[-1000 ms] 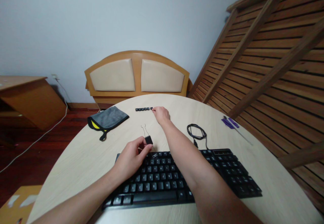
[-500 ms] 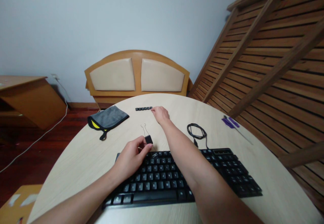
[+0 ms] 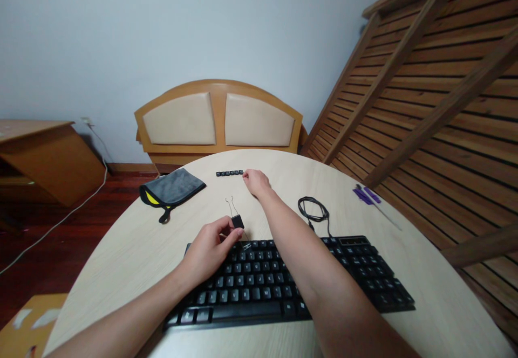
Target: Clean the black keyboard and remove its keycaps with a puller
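My left hand (image 3: 214,243) is closed on a keycap puller (image 3: 238,221), which has a black handle and thin wire prongs at both ends. It holds the puller over the upper left part of a black keyboard (image 3: 246,311). Far across the table, several black keycaps (image 3: 229,173) sit in a short row. At the right end of that row is my right hand (image 3: 256,182), its fingers curled together right beside the last keycap. Whether anything is between those fingertips is hidden. My right forearm crosses over the keyboard and covers part of its keys.
A grey cloth (image 3: 174,186) with a yellow inside and a black loop lies on the left of the round table (image 3: 121,255). Behind the keyboard is its coiled black cable (image 3: 314,219). Purple-handled item with a thin shaft (image 3: 367,195) rests near the right edge.
My right hand has barely shifted, its fingertips now slightly right of the last keycap. My left hand keeps the puller in the same place. The whole view has moved very slightly.
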A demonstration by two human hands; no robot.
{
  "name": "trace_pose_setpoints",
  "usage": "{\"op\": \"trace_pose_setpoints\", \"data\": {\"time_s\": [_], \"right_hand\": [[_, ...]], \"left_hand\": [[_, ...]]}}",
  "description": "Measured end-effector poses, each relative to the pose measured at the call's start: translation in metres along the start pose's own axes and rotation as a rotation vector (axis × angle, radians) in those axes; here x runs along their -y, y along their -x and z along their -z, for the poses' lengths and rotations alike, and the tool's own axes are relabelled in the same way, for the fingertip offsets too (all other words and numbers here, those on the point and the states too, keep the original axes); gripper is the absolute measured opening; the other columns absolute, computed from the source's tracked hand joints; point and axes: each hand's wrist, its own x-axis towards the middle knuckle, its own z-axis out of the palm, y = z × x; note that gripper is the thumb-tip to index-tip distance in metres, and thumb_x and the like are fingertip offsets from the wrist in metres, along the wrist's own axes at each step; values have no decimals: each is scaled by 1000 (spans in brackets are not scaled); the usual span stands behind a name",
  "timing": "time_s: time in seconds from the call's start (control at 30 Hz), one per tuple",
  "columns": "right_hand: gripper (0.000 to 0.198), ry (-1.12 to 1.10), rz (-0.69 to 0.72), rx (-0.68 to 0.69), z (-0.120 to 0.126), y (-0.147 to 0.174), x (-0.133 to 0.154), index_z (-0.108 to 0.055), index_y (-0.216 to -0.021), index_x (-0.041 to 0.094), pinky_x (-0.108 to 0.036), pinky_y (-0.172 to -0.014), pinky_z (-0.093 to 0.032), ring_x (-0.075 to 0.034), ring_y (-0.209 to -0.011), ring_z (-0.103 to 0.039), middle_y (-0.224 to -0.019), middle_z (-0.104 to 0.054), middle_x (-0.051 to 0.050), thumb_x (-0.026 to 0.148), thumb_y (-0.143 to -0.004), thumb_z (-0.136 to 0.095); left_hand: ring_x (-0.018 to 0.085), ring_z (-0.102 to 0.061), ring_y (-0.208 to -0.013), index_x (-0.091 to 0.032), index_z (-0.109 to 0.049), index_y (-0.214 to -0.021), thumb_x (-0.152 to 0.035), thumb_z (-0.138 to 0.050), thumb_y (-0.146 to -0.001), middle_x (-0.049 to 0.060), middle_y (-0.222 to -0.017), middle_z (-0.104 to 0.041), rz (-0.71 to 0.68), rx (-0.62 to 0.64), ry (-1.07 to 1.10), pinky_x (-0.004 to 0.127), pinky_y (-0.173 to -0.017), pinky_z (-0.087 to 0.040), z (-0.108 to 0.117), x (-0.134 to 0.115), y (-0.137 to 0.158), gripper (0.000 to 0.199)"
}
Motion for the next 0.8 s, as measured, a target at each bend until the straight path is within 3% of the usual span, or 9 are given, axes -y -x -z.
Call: {"op": "trace_pose_setpoints", "data": {"time_s": [0.27, 0.43, 0.57, 0.63, 0.7, 0.8], "right_hand": [[32, 126, 160, 233, 42, 29, -2, -62, -125, 19, -46, -92, -56, -24, -108, -64, -129, -62, -10, 36, -98, -62], [18, 162, 247, 297, 61, 85, -14, -74, -105, 19, -44, -100, -48, -29, -111, -66, -114, -73, -13, 30, -94, -64], [35, 106, 326, 332, 74, 137, -29, -78, -107, 25, -39, -100, -47, -29, -113, -68, -114, -76, -10, 43, -101, -48], [40, 51, 387, 364, 77, 162, -37, -74, -120, 30, -37, -107, -44, -26, -128, -60, -134, -68, -6, 50, -102, -44], [53, -51, 413, 412, 75, 184, -45, -62, -139, 32, -44, -117, -34, -28, -147, -39, -155, -49, -6, 61, -98, -46], [62, -72, 380, 383, 65, 204, -51, -52, -148, 36, -49, -124, -22, -29, -154, -21, -165, -31, -3, 67, -94, -51]], "left_hand": [[19, -60, -67, -19, -62, -78, -47, -57, -94, 2, -72, -67, -11, 44, 44, 29, -63, -42, 0, -2, 1, 32], [21, -67, -69, -20, -63, -83, -46, -58, -92, 3, -73, -73, 25, 44, 84, 29, -63, -45, 1, -5, 1, 28], [21, -67, -69, -20, -65, -84, -46, -58, -93, 3, -74, -74, -3, 62, 85, 29, -63, -45, 2, -7, 1, 29], [21, -67, -70, -20, -67, -85, -45, -58, -92, 3, -75, -74, -20, 70, 84, 30, -64, -46, 2, -8, 1, 28], [21, -67, -71, -20, -67, -84, -44, -59, -92, 3, -75, -74, -30, 74, 88, 30, -65, -47, 3, -9, 2, 27], [21, -67, -71, -20, -69, -87, -44, -59, -92, 3, -78, -75, -35, 79, 91, 30, -65, -47, 4, -11, 3, 27]]}}
